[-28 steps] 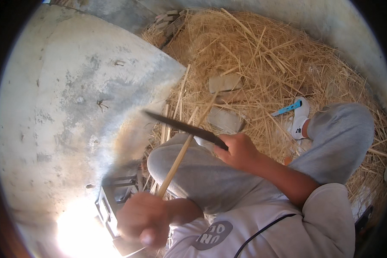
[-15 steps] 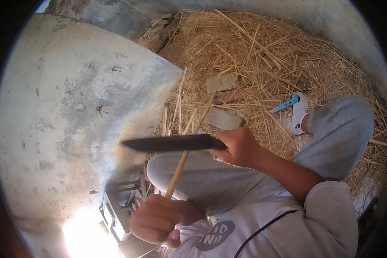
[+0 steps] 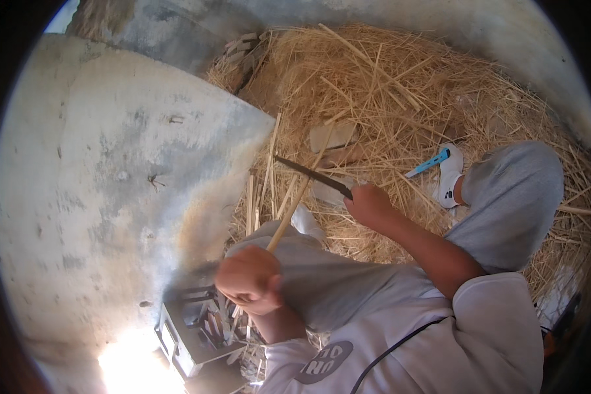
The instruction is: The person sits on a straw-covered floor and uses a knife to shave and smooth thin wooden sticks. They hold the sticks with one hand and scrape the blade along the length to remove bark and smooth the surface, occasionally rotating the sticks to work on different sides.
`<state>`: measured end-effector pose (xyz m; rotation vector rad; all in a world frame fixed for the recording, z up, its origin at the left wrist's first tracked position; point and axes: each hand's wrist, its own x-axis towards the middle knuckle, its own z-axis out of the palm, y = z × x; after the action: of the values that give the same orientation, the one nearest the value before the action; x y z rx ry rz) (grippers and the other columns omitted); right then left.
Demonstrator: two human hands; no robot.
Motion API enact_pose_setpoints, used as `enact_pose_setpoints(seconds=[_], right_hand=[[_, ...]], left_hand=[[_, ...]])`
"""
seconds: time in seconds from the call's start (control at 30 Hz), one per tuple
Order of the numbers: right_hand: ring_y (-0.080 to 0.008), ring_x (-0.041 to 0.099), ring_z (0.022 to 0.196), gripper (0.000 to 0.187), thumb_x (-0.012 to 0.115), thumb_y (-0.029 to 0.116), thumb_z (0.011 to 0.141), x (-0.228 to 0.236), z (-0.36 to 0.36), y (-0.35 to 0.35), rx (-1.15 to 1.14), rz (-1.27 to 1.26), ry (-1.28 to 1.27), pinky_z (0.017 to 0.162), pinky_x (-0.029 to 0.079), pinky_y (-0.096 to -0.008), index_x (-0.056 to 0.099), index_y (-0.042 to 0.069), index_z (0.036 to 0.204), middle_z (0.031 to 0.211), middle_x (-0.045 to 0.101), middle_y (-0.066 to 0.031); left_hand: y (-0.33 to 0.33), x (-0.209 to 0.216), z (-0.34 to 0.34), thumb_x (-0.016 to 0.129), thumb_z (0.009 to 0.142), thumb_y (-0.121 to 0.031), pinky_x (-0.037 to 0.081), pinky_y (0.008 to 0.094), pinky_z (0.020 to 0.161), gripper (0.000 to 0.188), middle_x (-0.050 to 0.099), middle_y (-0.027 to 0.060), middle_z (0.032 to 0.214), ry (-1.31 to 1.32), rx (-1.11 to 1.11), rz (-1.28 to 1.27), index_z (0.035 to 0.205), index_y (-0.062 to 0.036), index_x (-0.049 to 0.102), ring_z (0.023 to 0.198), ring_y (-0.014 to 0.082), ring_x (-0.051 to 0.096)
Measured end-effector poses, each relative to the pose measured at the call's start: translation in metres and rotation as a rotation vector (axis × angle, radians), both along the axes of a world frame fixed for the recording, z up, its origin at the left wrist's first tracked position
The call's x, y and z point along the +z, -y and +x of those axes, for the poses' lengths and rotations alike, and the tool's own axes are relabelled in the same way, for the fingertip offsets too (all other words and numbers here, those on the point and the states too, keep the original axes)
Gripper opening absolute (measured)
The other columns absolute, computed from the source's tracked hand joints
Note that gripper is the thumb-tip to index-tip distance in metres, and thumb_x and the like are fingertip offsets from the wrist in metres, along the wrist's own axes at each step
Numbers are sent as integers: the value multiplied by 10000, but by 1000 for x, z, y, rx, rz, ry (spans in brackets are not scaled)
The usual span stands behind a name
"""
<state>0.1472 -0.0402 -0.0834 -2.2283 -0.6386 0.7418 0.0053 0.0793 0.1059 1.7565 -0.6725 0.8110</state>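
Observation:
My left hand point(image 3: 248, 279), slightly blurred, is closed around the near end of a thin pale wooden strip point(image 3: 289, 220), which looks like split bamboo and slants away to the upper right. In my right hand point(image 3: 371, 205) is the handle of a large dark knife point(image 3: 312, 175). The blade shows nearly edge-on, its tip toward the upper left. It crosses the strip toward its far part; whether it touches the wood I cannot tell.
Loose shavings and strips point(image 3: 400, 85) cover the floor ahead, with a brick-like block point(image 3: 333, 136) among them. A blue-handled tool point(image 3: 429, 162) rests by my white-socked foot point(image 3: 448, 177). A pale wall point(image 3: 125, 164) stands left, and a grey frame-like box point(image 3: 190, 328) sits below it.
The knife has turned from broadside to nearly edge-on and moved farther along the strip. My left hand has shifted slightly forward with the strip. My white-socked other foot now shows beside the strip.

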Motion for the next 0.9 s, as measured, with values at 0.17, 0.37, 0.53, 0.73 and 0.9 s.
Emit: enact_pose_setpoints(seconds=[0.17,0.37,0.53,0.73,0.9], right_hand=[[-365,688,727,329,620,297,892,16,6,4,-64,144,46,699,545,-468,697,-19,851,743,673,-203],[-374,699,758,342,592,312,895,-3,10,-6,-87,159,-43,730,559,-480,707,-10,899,778,689,-203],[-379,692,737,332,616,307,883,57,-12,10,-41,217,-68,708,547,-477,696,-14,853,735,673,-207],[-395,690,752,355,629,327,874,107,-53,27,204,236,20,719,546,-491,691,-21,846,761,681,-222],[-409,688,750,363,630,324,876,83,-53,20,140,214,-35,713,546,-493,689,-33,852,778,686,-232]], left_hand=[[-18,6,9,652,822,6,232,251,340,349,390,-36,457,-77,-178,-115,624,-95,384,338,91,317],[15,-38,35,656,898,-69,212,261,393,381,297,-59,512,299,444,-347,673,-142,357,424,77,274],[10,18,6,482,1025,-417,262,250,457,379,319,-62,596,356,278,-355,782,-144,384,466,53,255],[-13,124,-72,422,910,-762,251,290,496,642,322,-38,665,161,91,-267,847,-125,369,503,91,191],[-6,85,-6,262,976,-736,145,214,331,635,278,-50,525,245,375,-456,715,-165,355,385,55,186]])
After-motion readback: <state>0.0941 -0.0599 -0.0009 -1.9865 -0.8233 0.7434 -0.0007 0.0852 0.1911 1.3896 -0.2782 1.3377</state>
